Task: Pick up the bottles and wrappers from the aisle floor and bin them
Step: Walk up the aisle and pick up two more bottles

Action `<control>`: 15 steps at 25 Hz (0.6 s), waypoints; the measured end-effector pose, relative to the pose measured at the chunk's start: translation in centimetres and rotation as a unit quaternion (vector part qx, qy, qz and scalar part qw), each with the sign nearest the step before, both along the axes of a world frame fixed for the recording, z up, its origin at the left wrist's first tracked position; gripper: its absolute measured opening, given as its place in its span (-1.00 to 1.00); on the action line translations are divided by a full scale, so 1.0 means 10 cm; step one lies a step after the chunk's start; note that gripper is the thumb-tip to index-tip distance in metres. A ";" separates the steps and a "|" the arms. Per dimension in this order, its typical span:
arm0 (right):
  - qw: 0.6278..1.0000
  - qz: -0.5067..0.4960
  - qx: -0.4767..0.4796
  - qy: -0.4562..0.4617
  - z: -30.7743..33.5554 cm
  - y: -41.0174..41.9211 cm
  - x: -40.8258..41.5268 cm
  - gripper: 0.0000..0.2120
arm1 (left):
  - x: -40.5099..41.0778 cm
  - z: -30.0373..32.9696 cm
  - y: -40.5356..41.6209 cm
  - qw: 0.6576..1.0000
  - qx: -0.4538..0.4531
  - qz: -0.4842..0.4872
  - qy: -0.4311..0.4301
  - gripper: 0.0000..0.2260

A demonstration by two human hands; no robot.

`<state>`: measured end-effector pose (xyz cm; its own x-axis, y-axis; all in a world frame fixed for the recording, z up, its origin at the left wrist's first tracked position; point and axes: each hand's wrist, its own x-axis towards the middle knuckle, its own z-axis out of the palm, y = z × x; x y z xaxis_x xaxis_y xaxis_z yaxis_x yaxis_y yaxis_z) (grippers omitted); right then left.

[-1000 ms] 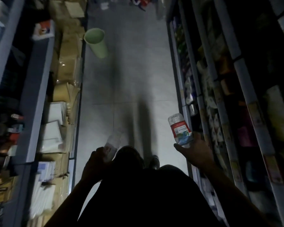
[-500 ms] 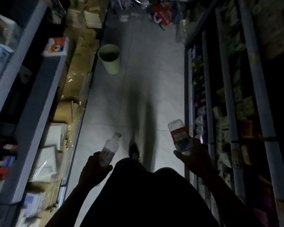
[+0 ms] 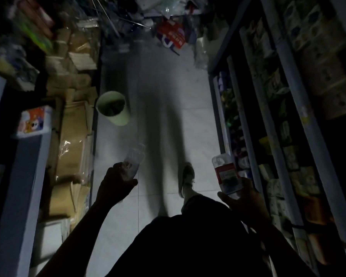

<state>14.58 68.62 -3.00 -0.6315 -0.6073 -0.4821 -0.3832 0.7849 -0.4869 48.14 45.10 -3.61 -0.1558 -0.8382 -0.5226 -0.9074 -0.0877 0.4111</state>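
**Head view: two bottles carried down a narrow aisle toward the bin**

Head view: the aisle floor (image 3: 168,92) is seen as a pale tiled strip hemmed in by the left shelving (image 3: 18,176), fronted by stacked cardboard boxes (image 3: 74,144), and by the right shelving (image 3: 272,120) packed with goods. Open floor is left down the middle, crossed by a long shadow. The far end is closed off by a heap of bags and packaging (image 3: 168,33). The green bin (image 3: 113,108) stands upright against the left edge, just beside the boxes, with free floor to its right. Something dark lies inside it, too dim to identify.

Compared with half a second ago, the bin is found lower and larger in the picture, and more of the far heap has come into sight. A shoe (image 3: 186,176) is now planted forward, right of centre. Both bottles remain raised at about the same height.

The left hand (image 3: 116,184) is held up in front of the body, forearm rising from the lower left; its grip is closed around the lower part of a clear bottle (image 3: 134,160), which is tilted up and to the right, well short of the bin. The right hand (image 3: 246,200) is raised near the right shelving edge; its grip is wrapped around the base of a red-labelled bottle (image 3: 225,172), which leans slightly left, cap uppermost.
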 end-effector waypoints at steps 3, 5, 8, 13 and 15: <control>0.999 0.014 -0.009 -0.032 0.06 -0.87 -0.47 -0.14 | -0.34 -0.01 -0.47 1.000 0.020 0.016 -0.011 -0.28; 0.997 0.049 -0.025 -0.048 0.08 -1.47 -0.72 -0.15 | -0.52 0.03 -0.65 0.998 0.038 0.043 -0.020 -0.28; 0.991 0.115 -0.039 -0.048 0.10 -2.48 -1.06 -0.15 | -0.62 0.02 -0.97 0.993 0.075 0.091 -0.021 -0.24; 0.980 0.186 -0.055 -0.051 0.15 -4.07 -1.25 -0.03 | -0.57 -0.01 -1.49 0.978 0.111 0.175 -0.008 -0.14; 0.975 0.211 -0.056 -0.031 0.13 -4.66 -1.22 -0.06 | -0.57 -0.01 -1.83 0.971 0.116 0.207 -0.004 -0.21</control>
<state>2.37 22.02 -1.70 -0.2862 -0.8578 -0.4269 -0.6269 0.5046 -0.5936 42.48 26.83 -3.68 0.1736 -0.6876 -0.7050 -0.7774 -0.5351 0.3305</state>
